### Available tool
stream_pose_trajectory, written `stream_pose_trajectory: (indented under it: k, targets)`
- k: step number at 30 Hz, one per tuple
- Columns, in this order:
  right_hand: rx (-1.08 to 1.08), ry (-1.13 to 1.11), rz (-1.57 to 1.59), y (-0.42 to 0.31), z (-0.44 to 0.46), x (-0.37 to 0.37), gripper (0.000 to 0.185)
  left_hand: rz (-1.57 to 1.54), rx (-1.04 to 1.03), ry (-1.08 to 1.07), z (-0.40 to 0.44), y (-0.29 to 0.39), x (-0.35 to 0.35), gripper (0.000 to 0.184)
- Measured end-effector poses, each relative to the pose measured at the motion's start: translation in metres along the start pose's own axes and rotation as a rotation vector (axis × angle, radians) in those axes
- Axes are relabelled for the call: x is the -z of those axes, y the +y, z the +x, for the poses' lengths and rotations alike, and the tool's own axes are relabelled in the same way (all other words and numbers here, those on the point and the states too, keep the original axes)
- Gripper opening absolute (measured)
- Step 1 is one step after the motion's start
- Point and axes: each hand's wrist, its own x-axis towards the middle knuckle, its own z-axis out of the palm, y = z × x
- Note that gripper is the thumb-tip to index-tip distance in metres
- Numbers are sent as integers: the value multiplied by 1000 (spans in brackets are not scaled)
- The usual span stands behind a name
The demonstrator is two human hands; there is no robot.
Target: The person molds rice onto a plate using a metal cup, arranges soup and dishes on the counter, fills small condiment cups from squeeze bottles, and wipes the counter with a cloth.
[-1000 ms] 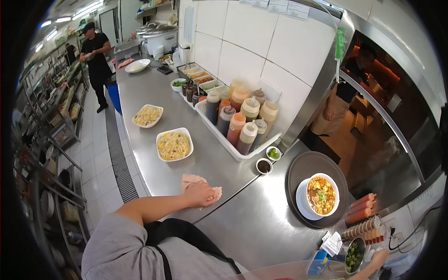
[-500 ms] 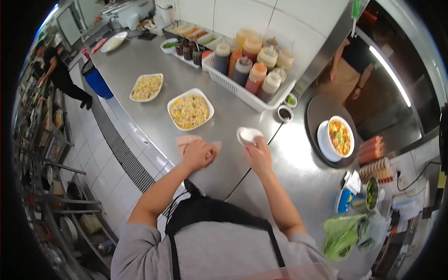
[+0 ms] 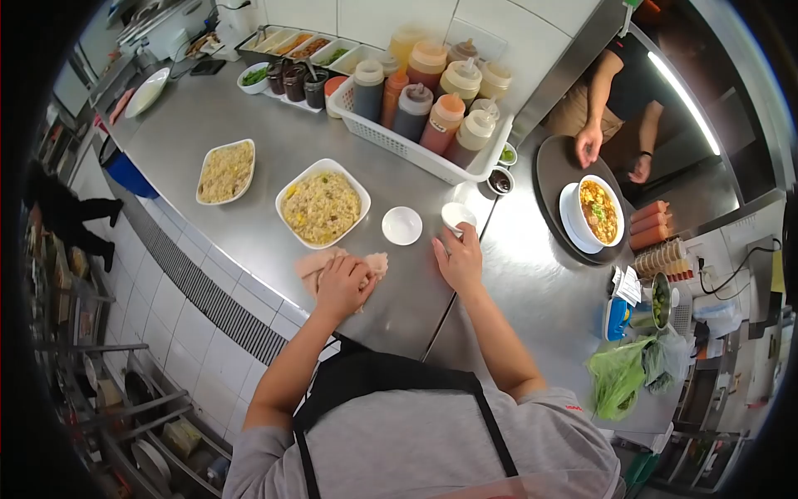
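Note:
My left hand [image 3: 341, 287] presses on a folded pink cloth [image 3: 312, 264] on the steel counter, its fingers curled over it. With the fingertips of my right hand [image 3: 460, 259] I grip the near rim of a small white bowl [image 3: 458, 214], which looks slightly tilted. Left of it, a second small white bowl [image 3: 402, 226] sits upright on the counter with nothing in it. Just beyond the cloth is a square white bowl of fried rice [image 3: 322, 206]. Another bowl of fried rice [image 3: 226, 171] stands farther left.
A white basket of sauce bottles [image 3: 424, 133] stands against the wall, beside topping containers [image 3: 307, 50]. Small sauce cups [image 3: 500, 180] sit near its corner. On a round dark tray [image 3: 555, 166] is a soup bowl [image 3: 598, 212]; another person's hand [image 3: 589, 143] reaches over the tray. Bagged greens [image 3: 619, 374] lie right.
Two small white bowls now show apart, one standing on the counter and one at my right hand. The other person's hand has come over the tray. My view has shifted.

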Motion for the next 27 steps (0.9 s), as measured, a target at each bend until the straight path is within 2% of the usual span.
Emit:
stream_pose_trajectory:
  k: [2,5,6,9,11,12,14,16,19,22,25,27]
  targets:
    - [27,24,-58,15,-5,-5,24,-4,1,-15,2,0,1,16]
    - [52,-84,35,16,0,7,16,0,7,-32,1,1,1,15]
    - [49,-58,40,16,9,16,11,-5,13,-33,-1,0,0,15]
    - [186,363,234,46,86,37,12,4,26,-26,1,-1,0,15]
    - [84,511,181,57,159,66,19,-1,29,-29,1,-1,0,15]
    - [-141,482,337,72,195,64,39,-9,27,-32,1,-2,-1,15]
    - [-333,284,433,109,255,43,63,-25,25,-30,0,-1,-2,15]
    - [-452,-99,636,103,288,48,74,-35,17,-27,1,-3,-2,15]
    - [-500,-97,661,126,314,25,67,31,14,-22,2,-3,-1,15]
    - [-134,-62,634,134,301,12,60,-15,34,-37,2,-4,-3,16]
    - [-269,-16,647,127,298,13,54,-25,25,-24,2,-5,-3,16]
    - [-232,33,489,118,302,31,54,9,35,-29,1,-4,0,17]
